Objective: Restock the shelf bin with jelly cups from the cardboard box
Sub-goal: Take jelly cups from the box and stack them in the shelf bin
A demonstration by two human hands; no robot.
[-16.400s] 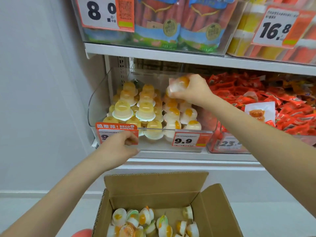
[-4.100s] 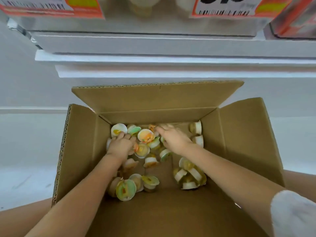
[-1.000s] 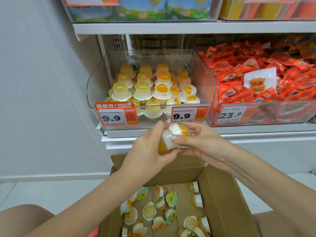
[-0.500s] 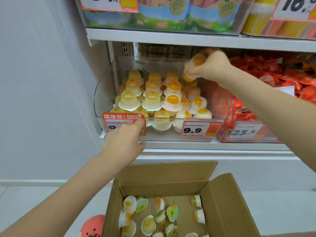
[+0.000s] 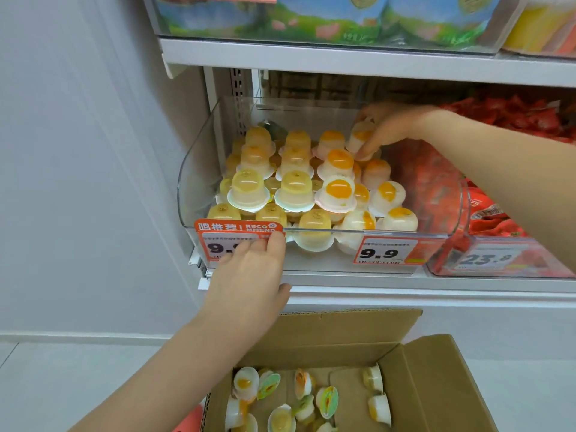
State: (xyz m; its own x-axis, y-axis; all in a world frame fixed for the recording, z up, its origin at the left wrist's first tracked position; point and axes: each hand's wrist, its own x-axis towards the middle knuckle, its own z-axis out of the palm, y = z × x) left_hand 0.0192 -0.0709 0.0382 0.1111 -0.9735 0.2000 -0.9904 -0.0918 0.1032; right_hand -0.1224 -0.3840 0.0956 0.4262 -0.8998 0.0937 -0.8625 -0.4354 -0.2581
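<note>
1. Nearest, at 6 o'clock, an open cardboard box holds loose jelly cups lying on their sides; about a dozen show, and the lower edge of the view cuts off more.
2. The left forearm rises from 7 o'clock toward the centre. The left hand is spread flat with fingers nearly straight, its fingertips touching the orange price label on the front wall of the clear shelf bin. It holds nothing.
3. A second label reading 9.9 sits on the same front wall, toward 4 o'clock of the bin.
4. Inside the bin, stacked jelly cups stand upside down in four rows running front to back: two rows of clear yellow on the left, two of white with orange centres on the right. Roughly thirty show; an exact count cannot be told.
5. The right arm reaches in from 3 o'clock over the bin's right wall. The right hand curls its fingers and thumb round one white-and-orange held jelly cup, tilted, at the bin's back right, just above the stack.
6. Beyond at 3 o'clock, a neighbouring bin marked 23.8 holds red packets. At 12 o'clock, the upper shelf carries pouches.
</note>
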